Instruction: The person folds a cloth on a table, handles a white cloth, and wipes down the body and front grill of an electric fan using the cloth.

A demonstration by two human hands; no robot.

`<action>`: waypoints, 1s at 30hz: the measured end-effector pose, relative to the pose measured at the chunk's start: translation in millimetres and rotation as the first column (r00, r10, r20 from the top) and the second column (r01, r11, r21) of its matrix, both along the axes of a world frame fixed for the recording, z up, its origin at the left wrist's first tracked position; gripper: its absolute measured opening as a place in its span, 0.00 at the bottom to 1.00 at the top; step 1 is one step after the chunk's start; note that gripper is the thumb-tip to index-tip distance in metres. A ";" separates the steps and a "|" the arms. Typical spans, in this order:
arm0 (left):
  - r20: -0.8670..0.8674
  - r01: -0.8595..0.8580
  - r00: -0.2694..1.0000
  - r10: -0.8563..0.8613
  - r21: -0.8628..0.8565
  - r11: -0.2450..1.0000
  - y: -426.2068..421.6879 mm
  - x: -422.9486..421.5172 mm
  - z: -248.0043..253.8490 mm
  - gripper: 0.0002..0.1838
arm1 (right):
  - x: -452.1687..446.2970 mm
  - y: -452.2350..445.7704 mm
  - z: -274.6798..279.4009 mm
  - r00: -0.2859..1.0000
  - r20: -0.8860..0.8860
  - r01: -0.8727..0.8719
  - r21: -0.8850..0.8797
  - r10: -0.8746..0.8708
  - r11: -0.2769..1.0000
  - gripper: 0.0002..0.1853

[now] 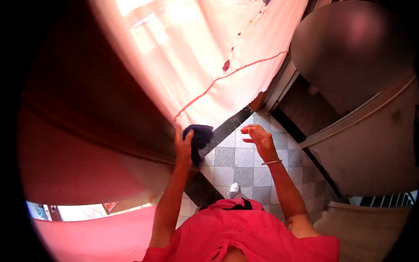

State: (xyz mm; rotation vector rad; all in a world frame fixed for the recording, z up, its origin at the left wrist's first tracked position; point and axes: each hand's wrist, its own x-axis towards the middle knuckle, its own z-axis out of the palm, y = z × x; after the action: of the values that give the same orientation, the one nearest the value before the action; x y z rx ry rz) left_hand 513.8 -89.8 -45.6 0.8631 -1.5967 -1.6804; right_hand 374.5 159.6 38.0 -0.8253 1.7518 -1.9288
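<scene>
the cloth is coloured dark navy. the pale pink curtain is crossed by 1 red line and dotted with dark marks. the floor is checked in grey and white, the shirt coloured pinkish red.

Behind the fingers of the right hand, a pale bracelet is being worn; farther back, a pinkish-red short-sleeved top is being worn; below, a white shoe.
</scene>
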 end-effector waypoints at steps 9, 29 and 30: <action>-0.219 0.301 0.945 -0.242 0.295 0.907 -61.5 -206.7 -23.0 0.17 | -103.4 -139.5 43.7 0.908 -0.120 -0.401 0.032 0.402 0.915 0.19; 0.139 0.653 0.757 -0.638 -0.183 0.735 -115.3 -454.6 13.9 0.14 | -458.1 22.4 108.4 0.631 -0.493 0.696 0.021 -0.599 0.717 0.19; 0.172 0.644 0.765 -0.621 -0.185 0.742 -125.7 -473.8 14.0 0.12 | -453.6 -14.8 92.8 0.765 -0.352 0.609 0.126 -0.539 0.783 0.17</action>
State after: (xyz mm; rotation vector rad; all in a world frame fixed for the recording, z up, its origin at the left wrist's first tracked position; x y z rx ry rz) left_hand 40.0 -215.5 -31.6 0.2779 -2.2868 -1.8410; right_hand -79.1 144.8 130.8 -0.5392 2.6145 -1.9544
